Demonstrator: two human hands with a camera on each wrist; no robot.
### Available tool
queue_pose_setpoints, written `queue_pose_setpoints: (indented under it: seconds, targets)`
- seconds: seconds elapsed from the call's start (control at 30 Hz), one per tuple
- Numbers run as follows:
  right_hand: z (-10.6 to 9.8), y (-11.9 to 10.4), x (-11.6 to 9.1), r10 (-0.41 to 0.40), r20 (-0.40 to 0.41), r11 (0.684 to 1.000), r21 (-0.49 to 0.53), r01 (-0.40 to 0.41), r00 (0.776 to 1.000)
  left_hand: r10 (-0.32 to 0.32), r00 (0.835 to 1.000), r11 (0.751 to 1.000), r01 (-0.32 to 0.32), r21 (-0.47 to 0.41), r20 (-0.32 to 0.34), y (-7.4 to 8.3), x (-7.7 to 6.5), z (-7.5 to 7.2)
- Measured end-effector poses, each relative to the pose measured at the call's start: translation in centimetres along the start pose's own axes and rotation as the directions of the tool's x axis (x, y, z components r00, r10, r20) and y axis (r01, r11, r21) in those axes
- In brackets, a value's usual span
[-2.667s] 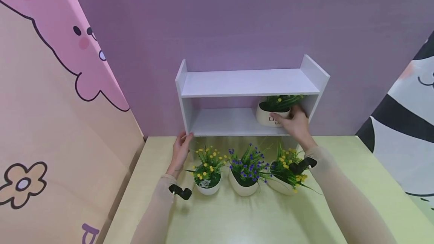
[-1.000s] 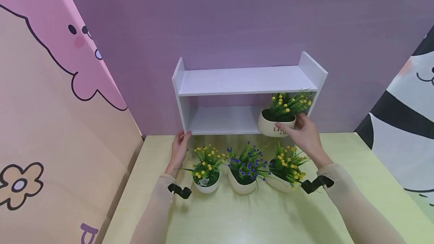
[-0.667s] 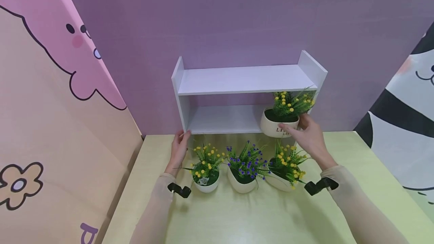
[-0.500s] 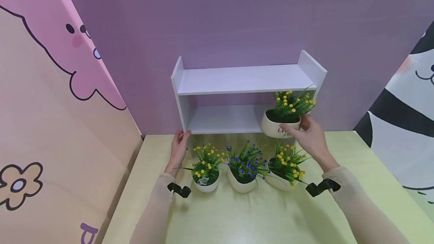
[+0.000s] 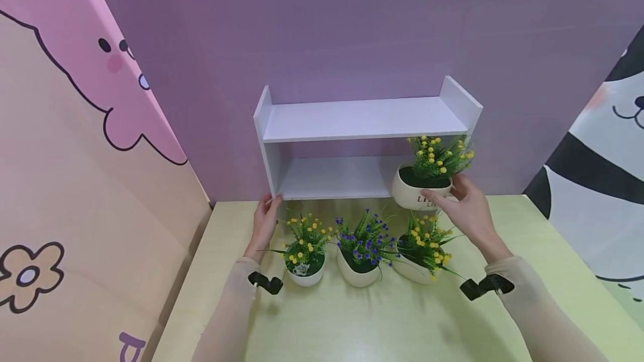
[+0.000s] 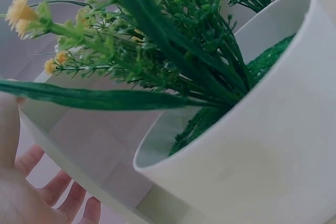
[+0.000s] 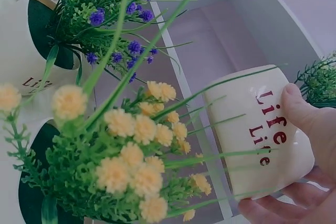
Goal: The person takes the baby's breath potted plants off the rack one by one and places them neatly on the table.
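My right hand grips a cream oval flowerpot of yellow artificial flowers, thumb on its lettered front and fingers around the right end. This pot is at the front edge of the white shelf's middle level, on the right; whether its base touches the board cannot be told. In the right wrist view the red lettering on the pot reads "Life Life". At the shelf's lower left front corner, my left hand holds the side panel between thumb and fingers.
Three potted plants stand in a row on the pale table before the shelf: a yellow-flowered one at left, a purple-flowered one in the middle, another yellow one at right. A purple wall rises behind.
My right hand has drawn the flowerpot from deeper on the shelf forward and slightly right, to the front edge. The left hand has stayed at the shelf's corner.
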State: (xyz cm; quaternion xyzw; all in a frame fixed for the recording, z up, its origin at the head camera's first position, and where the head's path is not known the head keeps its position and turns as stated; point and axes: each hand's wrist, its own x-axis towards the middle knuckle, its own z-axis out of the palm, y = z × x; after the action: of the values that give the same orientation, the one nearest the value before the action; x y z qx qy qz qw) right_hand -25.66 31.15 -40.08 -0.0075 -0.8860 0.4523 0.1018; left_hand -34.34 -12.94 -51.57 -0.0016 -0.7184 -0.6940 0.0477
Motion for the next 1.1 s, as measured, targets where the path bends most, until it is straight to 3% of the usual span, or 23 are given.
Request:
queue_pose_setpoints:
  seconds: [0.43, 1.1]
  targets:
    - [-1.1, 0.1, -0.9, -0.041, -0.003, 0.999, 0.024, 0.041, 0.999, -0.015, 1.0, 1.0, 0.015, 0.012, -0.017, 0.1, 0.2, 0.1]
    - [-3.4, 1.2, -2.4, 0.044, -0.066, 0.998, -0.037, -0.046, 0.997, 0.003, 1.0, 1.0, -0.003, -0.014, -0.01, -0.3, 0.1, -0.1]
